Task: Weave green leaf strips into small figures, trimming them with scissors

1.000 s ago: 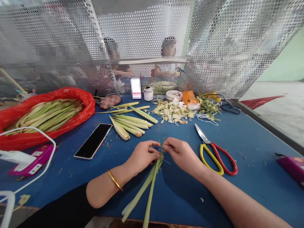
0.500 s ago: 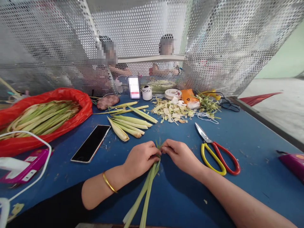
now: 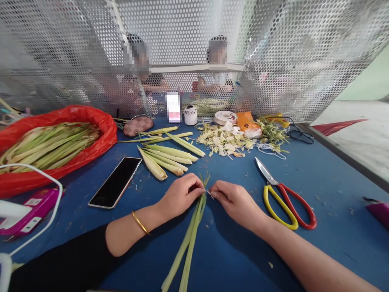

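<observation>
My left hand (image 3: 184,194) pinches a small bundle of long green leaf stalks (image 3: 194,235) near its frayed far tips. The stalks run down towards the table's front edge and lie slightly apart there. Just right of the bundle, my right hand (image 3: 235,200) has thumb and finger closed on a thin pale strand (image 3: 209,194) that reaches to the stalks; whether it is thread or wire I cannot tell. To the right of that hand lie scissors (image 3: 281,194) with one yellow and one red handle, blades pointing away. Several pale green stalks (image 3: 168,158) are spread out beyond my left hand.
Left stands a red plastic bag (image 3: 106,134) of leaves, near a black phone (image 3: 117,182) and a purple power strip (image 3: 33,211) with a white cable. Peeled scraps (image 3: 223,140), a tape roll (image 3: 225,117) and a white jar (image 3: 190,115) sit before a perforated screen (image 3: 188,24); two people sit behind.
My right hand has drawn slightly away from the bundle, and the pale strand now shows between the hands. The view has shifted a little. My left hand keeps its hold on the stalks.
</observation>
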### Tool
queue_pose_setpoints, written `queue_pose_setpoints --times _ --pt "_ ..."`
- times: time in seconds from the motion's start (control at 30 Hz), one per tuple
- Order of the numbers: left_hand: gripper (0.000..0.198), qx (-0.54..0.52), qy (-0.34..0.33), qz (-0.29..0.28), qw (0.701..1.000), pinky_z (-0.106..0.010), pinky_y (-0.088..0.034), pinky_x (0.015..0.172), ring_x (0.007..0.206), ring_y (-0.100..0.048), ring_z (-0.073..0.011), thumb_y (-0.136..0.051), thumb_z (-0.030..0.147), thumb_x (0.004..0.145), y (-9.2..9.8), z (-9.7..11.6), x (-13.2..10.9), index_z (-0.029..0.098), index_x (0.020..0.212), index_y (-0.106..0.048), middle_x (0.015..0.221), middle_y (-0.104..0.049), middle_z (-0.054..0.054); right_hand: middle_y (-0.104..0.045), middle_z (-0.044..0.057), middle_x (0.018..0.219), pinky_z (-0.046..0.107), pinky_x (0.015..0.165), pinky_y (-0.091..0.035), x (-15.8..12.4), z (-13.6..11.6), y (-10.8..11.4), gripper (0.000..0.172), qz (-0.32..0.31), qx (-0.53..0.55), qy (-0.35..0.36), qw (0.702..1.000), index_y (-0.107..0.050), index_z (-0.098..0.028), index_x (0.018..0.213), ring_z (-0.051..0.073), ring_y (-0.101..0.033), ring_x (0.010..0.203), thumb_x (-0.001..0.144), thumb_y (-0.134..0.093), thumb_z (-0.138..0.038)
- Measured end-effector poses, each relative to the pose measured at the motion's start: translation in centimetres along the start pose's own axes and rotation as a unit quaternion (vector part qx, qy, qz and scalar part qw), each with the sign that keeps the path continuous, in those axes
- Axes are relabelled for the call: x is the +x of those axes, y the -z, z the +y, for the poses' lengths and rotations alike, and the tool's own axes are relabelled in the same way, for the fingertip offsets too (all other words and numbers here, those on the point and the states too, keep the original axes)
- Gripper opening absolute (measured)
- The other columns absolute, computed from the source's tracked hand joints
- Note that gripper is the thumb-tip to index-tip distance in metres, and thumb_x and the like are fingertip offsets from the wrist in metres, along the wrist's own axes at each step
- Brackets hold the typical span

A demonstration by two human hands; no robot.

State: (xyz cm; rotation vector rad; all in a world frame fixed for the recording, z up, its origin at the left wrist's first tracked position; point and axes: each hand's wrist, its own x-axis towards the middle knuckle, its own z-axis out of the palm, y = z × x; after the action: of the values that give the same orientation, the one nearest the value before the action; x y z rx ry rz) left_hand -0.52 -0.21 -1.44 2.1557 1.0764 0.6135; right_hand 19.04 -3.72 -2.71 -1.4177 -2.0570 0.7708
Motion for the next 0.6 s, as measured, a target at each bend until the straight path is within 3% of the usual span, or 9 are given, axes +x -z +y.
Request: queue_pose_setpoints --times 0.27,0.47,0.6 --pt "0.009 0.081 -0.013 -0.026 0.996 -0.025 -0.039 0.071 0.080 -0.057 -0.0151 -0.054 0.022 0.089 -0.56 -0.48 -0.28 0.019 0.082 -0.060 0.083 -0.063 0.001 -0.063 0.008 0.104 0.025 0.071 -0.045 -0.19 -0.27 0.11 0.021 0.007 -0.064 0.142 0.988 -0.055 -0.020 0.086 0.016 -0.063 0.083 0.097 -0.037 -0.017" --pt "0.010 0.078 -0.038 -0.021 0.996 -0.026 -0.040 0.072 0.081 -0.057 -0.0151 -0.052 0.018 0.089 -0.55 -0.83 -0.29 0.019 0.082 -0.059 0.085 -0.062 0.000 -0.065 0.006 0.083 0.026 0.066 -0.043 -0.27 -0.04 -0.19 0.022 0.009 -0.116 0.152 0.981 -0.052 -0.021 0.081 0.018 -0.061 0.076 0.097 -0.037 -0.016" --pt "0.010 0.029 -0.012 -0.015 0.999 -0.026 -0.041 0.073 0.081 -0.057 -0.0157 -0.053 0.019 0.088 -0.50 -0.70 0.06 0.018 0.081 -0.060 0.084 -0.063 -0.001 -0.065 0.005 0.080 0.028 0.070 -0.044 -0.24 -0.01 -0.15 0.021 0.004 -0.102 0.132 0.986 -0.051 -0.021 0.080 0.019 -0.061 0.078 0.096 -0.039 -0.015"
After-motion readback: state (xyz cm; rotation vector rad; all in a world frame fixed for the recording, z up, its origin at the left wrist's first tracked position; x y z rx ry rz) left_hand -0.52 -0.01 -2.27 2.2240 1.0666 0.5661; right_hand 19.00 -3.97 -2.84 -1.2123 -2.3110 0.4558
